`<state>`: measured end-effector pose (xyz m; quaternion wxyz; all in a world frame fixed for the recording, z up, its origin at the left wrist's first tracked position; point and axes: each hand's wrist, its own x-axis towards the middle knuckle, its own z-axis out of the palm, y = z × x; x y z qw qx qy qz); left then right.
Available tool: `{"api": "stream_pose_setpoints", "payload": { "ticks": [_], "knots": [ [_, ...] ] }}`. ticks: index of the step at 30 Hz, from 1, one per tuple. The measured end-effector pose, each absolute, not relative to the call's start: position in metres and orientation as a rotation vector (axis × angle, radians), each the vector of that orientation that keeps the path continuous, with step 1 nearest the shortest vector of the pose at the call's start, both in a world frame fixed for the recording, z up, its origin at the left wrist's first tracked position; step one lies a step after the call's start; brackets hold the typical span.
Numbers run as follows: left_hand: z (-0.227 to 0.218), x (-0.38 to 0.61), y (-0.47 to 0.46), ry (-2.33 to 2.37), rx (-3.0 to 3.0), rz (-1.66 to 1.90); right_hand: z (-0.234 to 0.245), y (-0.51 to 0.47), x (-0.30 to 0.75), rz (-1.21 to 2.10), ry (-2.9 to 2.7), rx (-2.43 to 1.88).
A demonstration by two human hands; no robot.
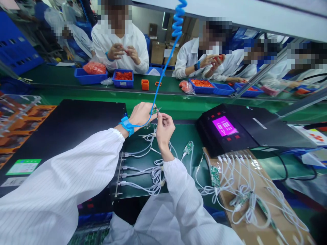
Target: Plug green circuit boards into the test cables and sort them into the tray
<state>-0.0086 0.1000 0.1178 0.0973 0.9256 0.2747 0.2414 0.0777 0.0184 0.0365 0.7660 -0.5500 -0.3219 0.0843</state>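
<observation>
- Two hands meet above the far edge of the table [184, 133]. The left hand [140, 115] has its grip pinched on a small green circuit board [154, 110], held up clear of the surface.
- The right hand [165, 131] has its grip closed, fingertips and thumb on the board's right edge. Whether a plug sits between them cannot be told.
- A blue wrist strap [127, 125] circles the left wrist, and its coiled blue cord [176, 20] climbs past the board to the top of the view.
- Beneath the hands, white cables [153, 172] loop over the table, running from plugs along the right edge of a black panel [63, 126].
- A loose board [188, 147] lies just right of the right wrist, with a bare strip of table beyond it.
- A black tester [255, 129] with a lit magenta screen stands to the right, well apart from the hands.
- Past the far edge, a green conveyor [178, 102] carries blue bins [123, 79] of orange parts, where co-workers' hands are busy.
</observation>
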Motion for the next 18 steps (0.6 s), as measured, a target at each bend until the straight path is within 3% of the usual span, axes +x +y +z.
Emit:
{"api": "stream_pose_setpoints", "payload": {
  "ticks": [18],
  "knots": [
    [0.113,-0.009,0.104,0.825,2.848,0.535,0.027,0.018,0.084,0.188,-0.832,-1.357]
  ]
}}
